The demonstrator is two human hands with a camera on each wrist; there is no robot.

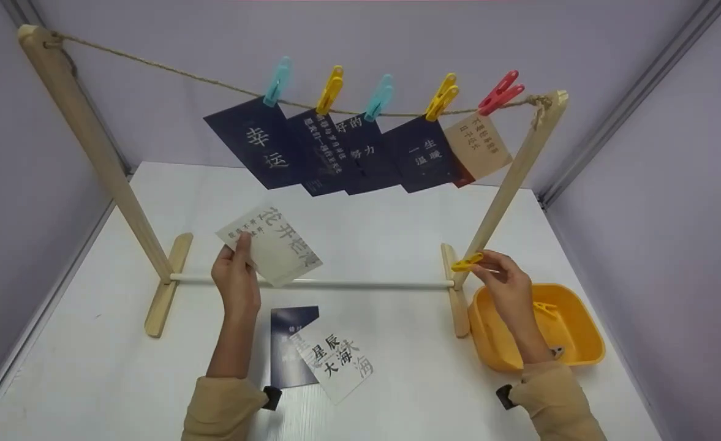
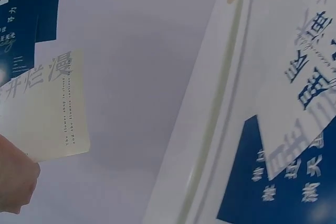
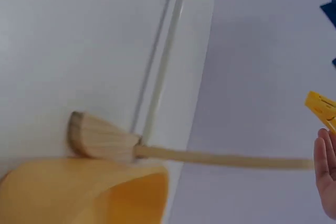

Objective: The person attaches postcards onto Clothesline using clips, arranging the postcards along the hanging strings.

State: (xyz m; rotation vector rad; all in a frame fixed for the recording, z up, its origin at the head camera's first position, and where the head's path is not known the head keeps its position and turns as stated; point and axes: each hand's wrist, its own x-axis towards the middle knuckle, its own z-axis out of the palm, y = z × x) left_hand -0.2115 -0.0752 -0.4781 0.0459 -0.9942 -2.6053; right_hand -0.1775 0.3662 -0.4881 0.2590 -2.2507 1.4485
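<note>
My left hand (image 1: 236, 275) pinches a cream card (image 1: 280, 248) with grey and black characters, raised above the white rod. In the left wrist view the same card (image 2: 52, 114) shows a column of small print. Out to the right, my right hand (image 1: 507, 285) holds a yellow clothespin (image 1: 467, 263) between thumb and fingers, just above a yellow basin. On the twine (image 1: 170, 68) hang several dark blue cards (image 1: 259, 144) and one tan card (image 1: 478, 144), each under a blue, yellow or red clothespin (image 1: 501, 93).
Wooden posts (image 1: 100, 153) with flat feet carry the twine, joined low by a white rod (image 1: 348, 284). Below it a white card (image 1: 335, 361) overlaps a dark blue card (image 1: 286, 367) on the white table. The yellow basin (image 1: 593, 324) at right contains a yellow clothespin (image 1: 546, 309).
</note>
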